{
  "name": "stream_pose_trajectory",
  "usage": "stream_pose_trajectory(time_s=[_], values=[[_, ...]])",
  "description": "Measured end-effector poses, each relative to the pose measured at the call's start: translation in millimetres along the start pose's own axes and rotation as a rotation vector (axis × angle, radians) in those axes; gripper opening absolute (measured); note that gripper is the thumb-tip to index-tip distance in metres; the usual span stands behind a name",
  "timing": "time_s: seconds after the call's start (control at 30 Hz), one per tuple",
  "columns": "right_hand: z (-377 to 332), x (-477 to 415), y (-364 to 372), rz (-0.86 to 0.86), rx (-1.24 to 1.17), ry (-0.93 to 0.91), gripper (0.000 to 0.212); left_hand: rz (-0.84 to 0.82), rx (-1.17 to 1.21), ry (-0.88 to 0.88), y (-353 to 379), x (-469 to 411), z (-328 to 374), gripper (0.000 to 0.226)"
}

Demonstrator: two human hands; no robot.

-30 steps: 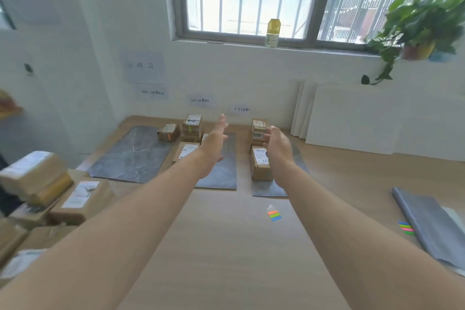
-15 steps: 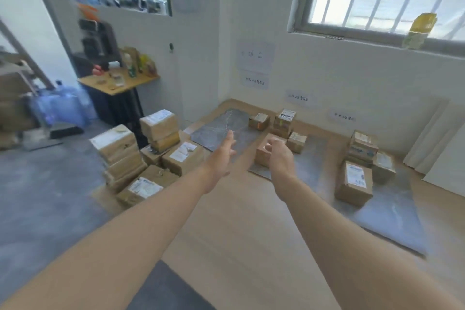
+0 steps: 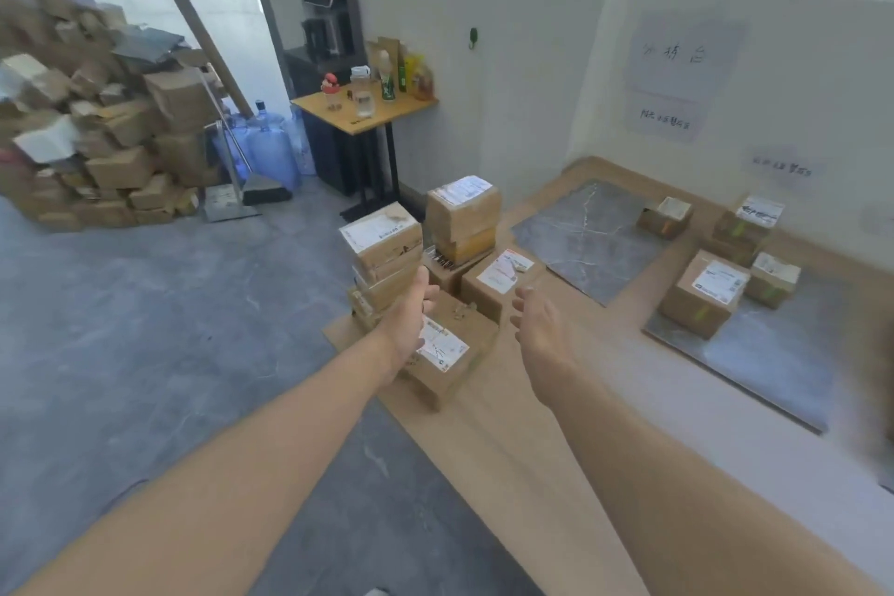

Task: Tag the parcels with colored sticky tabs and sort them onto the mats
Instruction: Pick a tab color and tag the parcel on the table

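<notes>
Both arms reach toward a cluster of untagged cardboard parcels at the table's left end. My left hand (image 3: 413,322) is open, thumb up, right beside the left side of the nearest parcel (image 3: 452,353), which carries a white label. My right hand (image 3: 534,327) is open just to that parcel's right, holding nothing. Behind it stand a leaning stack of parcels (image 3: 382,252), a taller stack (image 3: 463,218) and a flat labelled parcel (image 3: 500,278). The left grey mat (image 3: 588,240) holds one small parcel (image 3: 665,217). The middle mat (image 3: 774,358) holds a large tagged parcel (image 3: 704,300) and smaller ones.
The wooden table (image 3: 527,460) ends at the left, with grey floor below. A heap of cardboard boxes (image 3: 96,126) fills the far left corner, with water bottles (image 3: 271,150) and a small side table (image 3: 365,111) of bottles behind the parcels.
My view has swung left from the window and mats to the parcel cluster. Both open hands have come down to either side of the nearest parcel. The sticky tabs have left the view.
</notes>
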State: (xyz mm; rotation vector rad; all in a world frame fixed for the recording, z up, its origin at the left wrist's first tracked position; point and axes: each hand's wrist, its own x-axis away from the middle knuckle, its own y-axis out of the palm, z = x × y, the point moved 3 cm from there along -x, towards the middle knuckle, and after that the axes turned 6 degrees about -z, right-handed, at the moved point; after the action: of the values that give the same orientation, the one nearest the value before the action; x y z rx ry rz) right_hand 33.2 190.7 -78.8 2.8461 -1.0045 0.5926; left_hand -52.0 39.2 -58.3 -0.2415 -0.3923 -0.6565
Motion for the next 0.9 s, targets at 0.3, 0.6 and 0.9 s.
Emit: stream_pose_trajectory(time_s=[0.3,0.6,0.9], values=[[55.9,-52.2,82.9,0.173,-0.038,0.206,0.036,-0.146,-0.122,-0.126,-85.3,-101.7,-55.1,0.063],[119.9,-82.7,109.9,0.197,-0.048,0.366,0.028,-0.216,-0.23,-0.208,-107.8,-168.3,-112.2,0.044],[163.3,-103.9,115.9,0.198,-0.182,0.413,0.037,-0.158,-0.16,-0.273,-106.4,-189.6,-140.7,0.069]])
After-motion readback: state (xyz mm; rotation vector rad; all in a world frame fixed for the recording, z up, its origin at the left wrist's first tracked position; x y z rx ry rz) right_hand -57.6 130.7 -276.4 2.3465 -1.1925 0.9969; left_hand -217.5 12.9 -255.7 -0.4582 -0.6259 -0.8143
